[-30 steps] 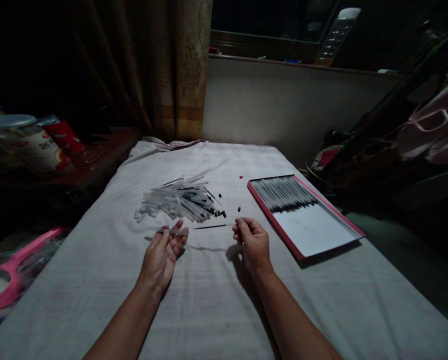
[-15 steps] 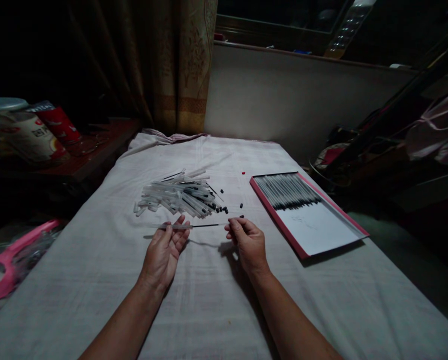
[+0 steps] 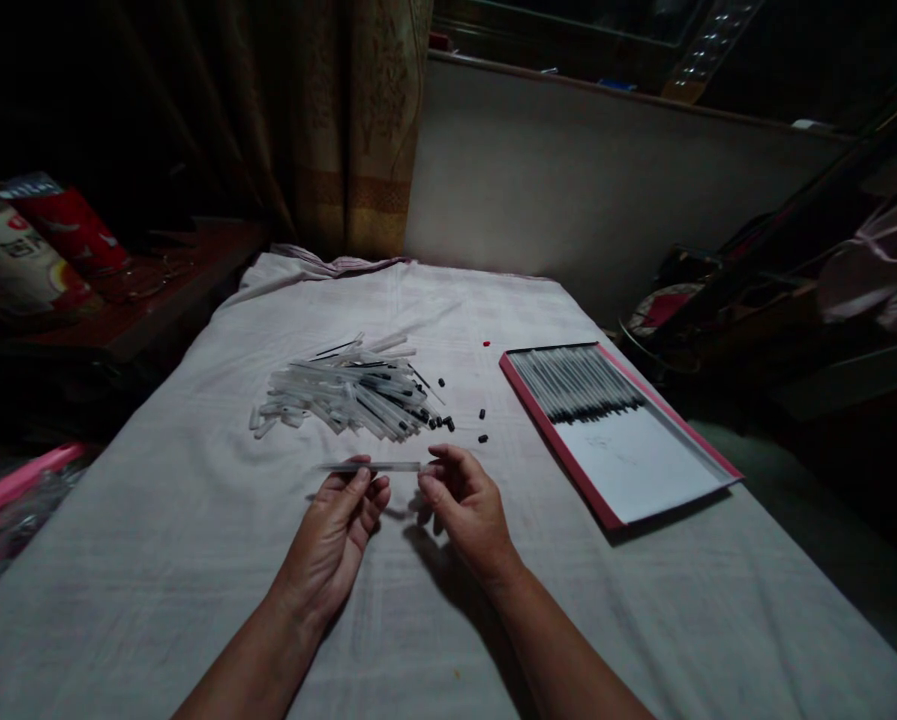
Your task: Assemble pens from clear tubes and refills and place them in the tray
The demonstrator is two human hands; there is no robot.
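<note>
My left hand (image 3: 343, 520) pinches a clear pen barrel (image 3: 392, 467) between thumb and fingers, holding it level above the cloth. A dark refill shows faintly inside the barrel. Around the barrel's right end close the curled fingertips of my right hand (image 3: 467, 505); the exact contact is partly hidden. Just beyond both hands lies a loose pile of clear barrels and thin dark refills (image 3: 350, 390). Small black caps (image 3: 482, 438) are scattered at the pile's right side. To the right, a shallow pink-edged box (image 3: 620, 480) holds a row of assembled pens (image 3: 579, 380) with dark ends.
A pale checked cloth (image 3: 388, 620) covers the table. One tiny red piece (image 3: 486, 344) lies toward the back. At left, a side table (image 3: 170, 290) carries a jar (image 3: 24, 265) and a red container (image 3: 73, 230). A pink-handled item (image 3: 20, 485) is at the lower left.
The refill, which stuck out to the right of the barrel, is now inside it. My right hand has moved left to the barrel's end. The view has shifted slightly.
</note>
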